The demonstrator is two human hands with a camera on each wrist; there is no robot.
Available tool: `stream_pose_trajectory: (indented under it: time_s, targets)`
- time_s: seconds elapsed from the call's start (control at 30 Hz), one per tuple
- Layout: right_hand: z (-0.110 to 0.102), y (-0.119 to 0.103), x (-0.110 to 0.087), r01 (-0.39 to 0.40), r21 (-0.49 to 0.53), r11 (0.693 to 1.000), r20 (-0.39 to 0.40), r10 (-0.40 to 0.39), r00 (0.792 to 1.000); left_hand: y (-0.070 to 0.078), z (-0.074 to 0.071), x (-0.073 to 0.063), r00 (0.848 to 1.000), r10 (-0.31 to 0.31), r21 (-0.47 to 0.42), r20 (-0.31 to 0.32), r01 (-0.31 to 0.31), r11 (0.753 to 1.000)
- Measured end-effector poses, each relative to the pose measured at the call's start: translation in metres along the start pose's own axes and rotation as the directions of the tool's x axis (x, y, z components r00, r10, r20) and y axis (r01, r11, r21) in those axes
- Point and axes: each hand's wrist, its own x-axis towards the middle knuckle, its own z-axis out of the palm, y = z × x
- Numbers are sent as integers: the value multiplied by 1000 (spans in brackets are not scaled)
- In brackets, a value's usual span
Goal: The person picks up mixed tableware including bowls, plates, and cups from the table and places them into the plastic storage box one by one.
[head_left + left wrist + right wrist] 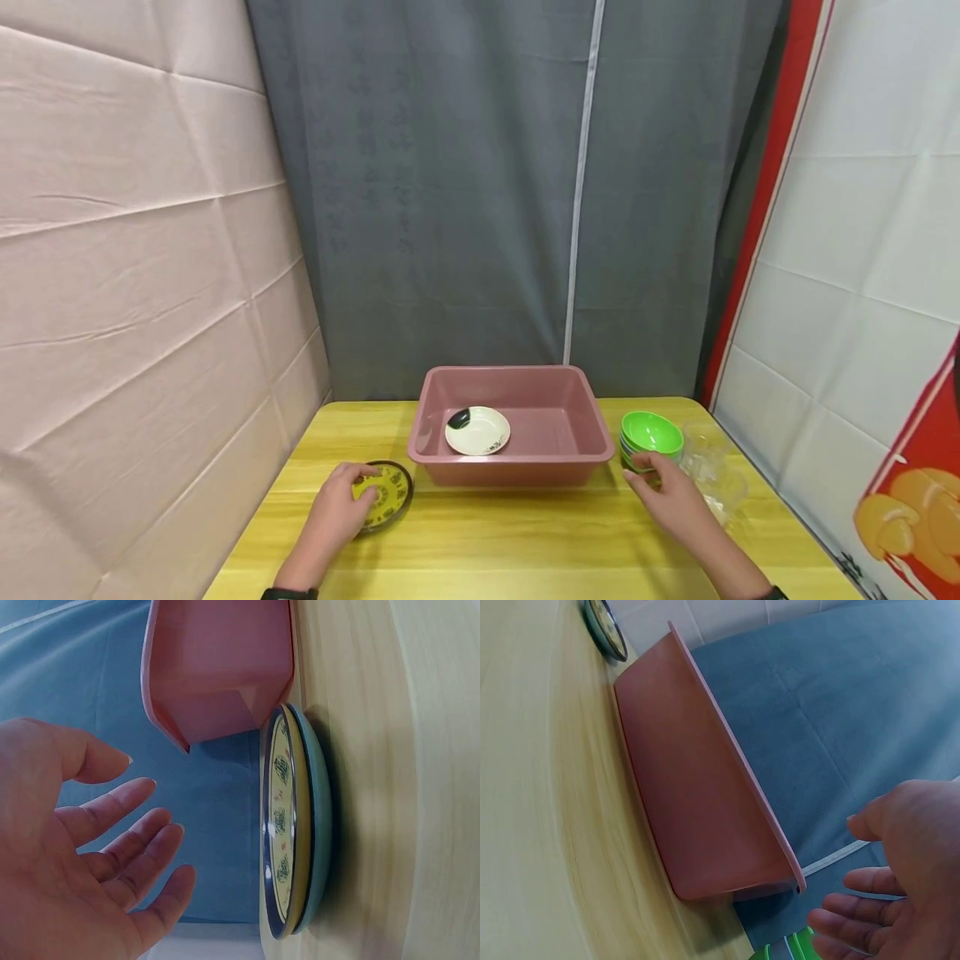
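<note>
My left hand (339, 510) is held above a small stack of plates, fingers loosely bent and holding nothing. The top plate (280, 825) is yellow with a dark rim and printed patterns; a teal plate (321, 825) lies under it. On the other side, my right hand (670, 498) hovers at the near side of a stack of bowls, its fingers relaxed and nothing in the palm. The uppermost bowl (654, 431) is bright green. Between the hands stands a pink plastic basin (510, 475) with a white plate (477, 437) inside, marked with a black patch.
Clear glasses or cups (708, 475) stand right of the bowls, near the table's right edge. A grey curtain (465, 208) hangs behind the wooden table (517, 550). Pale cloth walls (150, 292) close in both sides.
</note>
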Motion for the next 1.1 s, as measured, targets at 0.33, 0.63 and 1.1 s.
stream_pose_trajectory:
  time_s: [0.33, 0.63, 1.1]
  targets:
    - [1, 5, 0, -10, 16, 1000, -10, 10, 1000, -25, 5, 21, 997, -79, 1, 22, 79, 997]
    - [2, 10, 1, -38, 22, 999, 20, 37, 999, -40, 10, 40, 989, -145, 104, -2, 145, 984]
    - [1, 11, 0, -37, 6, 999, 62, 36, 997, -69, -2, 44, 959, -281, 233, 21, 269, 935]
